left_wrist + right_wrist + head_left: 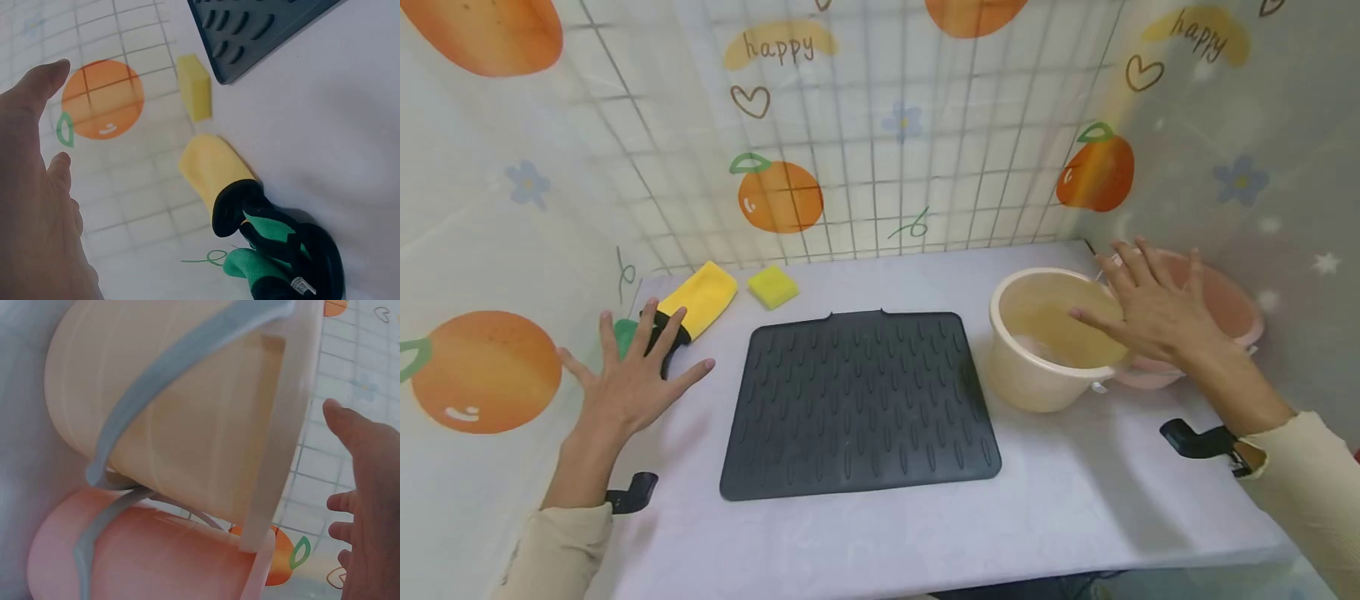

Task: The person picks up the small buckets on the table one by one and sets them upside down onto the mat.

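Note:
My left hand is held with fingers spread, holding nothing. In the head view it partly covers a green and black fabric item beside a yellow fabric pouch-like piece with a black-edged opening; their exact kind I cannot tell. A yellow sponge lies to their right. With fingers spread as well, my right hand holds nothing and overlaps the rims of a cream bucket and a pink bucket in the head view. The right wrist view shows it apart from the cream bucket's rim.
A dark grey mat with raised ridges lies mid-table on the pale cloth. Grey handles hang on the buckets. Behind stands a wire grid under a sheet printed with oranges; sheets also hang at both sides.

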Demonstrator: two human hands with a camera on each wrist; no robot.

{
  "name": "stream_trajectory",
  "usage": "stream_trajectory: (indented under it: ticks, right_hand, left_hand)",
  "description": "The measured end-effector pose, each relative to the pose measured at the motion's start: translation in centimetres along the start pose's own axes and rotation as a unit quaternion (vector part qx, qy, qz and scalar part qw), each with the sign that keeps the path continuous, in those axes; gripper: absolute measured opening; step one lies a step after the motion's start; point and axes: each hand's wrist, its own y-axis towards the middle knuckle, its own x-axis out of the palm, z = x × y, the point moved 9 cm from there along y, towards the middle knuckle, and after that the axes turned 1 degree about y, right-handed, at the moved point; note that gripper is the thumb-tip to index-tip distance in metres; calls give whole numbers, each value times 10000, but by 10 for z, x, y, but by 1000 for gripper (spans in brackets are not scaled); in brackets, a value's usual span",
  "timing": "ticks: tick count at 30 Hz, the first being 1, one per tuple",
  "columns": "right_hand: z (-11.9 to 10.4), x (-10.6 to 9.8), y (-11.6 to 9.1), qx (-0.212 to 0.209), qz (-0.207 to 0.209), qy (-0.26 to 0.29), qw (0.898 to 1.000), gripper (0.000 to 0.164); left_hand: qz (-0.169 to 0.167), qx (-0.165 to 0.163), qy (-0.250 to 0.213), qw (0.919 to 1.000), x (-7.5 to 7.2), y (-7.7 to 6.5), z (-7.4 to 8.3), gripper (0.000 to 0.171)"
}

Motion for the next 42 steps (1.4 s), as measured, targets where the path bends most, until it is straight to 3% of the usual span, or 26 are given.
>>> stream_trajectory:
  ticks: [6, 10, 14, 18, 21, 28, 36, 42]
  right_hand:
    - [-3, 2, -9, -47, 141, 69, 9999, 96]
    - [-20, -2, -20, -198, 449, 380, 9981, 91]
    - [-53, -7, -30, -635, 830, 671, 9923, 84]
    - [-82, -9, -36, -991, 1003, 745, 9872, 80]
    - [-95, -8, -36, -1133, 1088, 768, 9846, 77]
    - [-107, -1, -33, -1353, 1321, 932, 9775, 67]
    - [-116, 6, -31, -1541, 1500, 888, 9726, 53]
    - [-126, 4, -31, -1718, 1651, 850, 9675, 24]
  left_hand:
    - [26, 106, -78, 9999, 5, -2, 3, 96]
    - [118, 158, -208, 9996, 8, -6, 10, 95]
    - [553, 322, -565, 9963, 8, -8, 26, 91]
    - [1112, 629, -888, 9878, 5, -9, 47, 87]
    - [1233, 771, -1077, 9835, 9, -8, 61, 85]
    - [974, 958, -1740, 9752, 28, -4, 91, 80]
    - [734, 1011, -2069, 9703, 46, -5, 116, 79]
    - [692, 1048, -2155, 9684, 52, -5, 127, 79]
